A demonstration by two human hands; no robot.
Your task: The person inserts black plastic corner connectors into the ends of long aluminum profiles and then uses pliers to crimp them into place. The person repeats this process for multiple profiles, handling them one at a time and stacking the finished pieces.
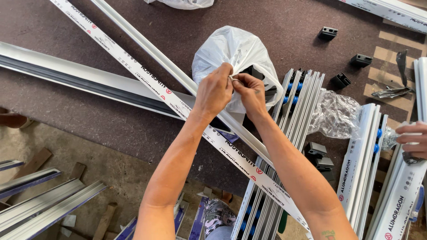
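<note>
Head view, left to right: left hand (213, 91) and right hand (250, 91) meet at the neck of the white crinkled plastic bag (235, 51), fingertips of both pinched together on it; bag sits on long white aluminium profiles (133, 62) mid-bench. Best handled with the pinch low on the neck and the dark parts inside supported. Brown board worktop (80, 115); small black plastic blocks (340, 80) and another person's hand (411, 140) at right.

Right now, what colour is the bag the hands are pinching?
White, slightly see-through plastic bag; the head view shows it best.
</note>
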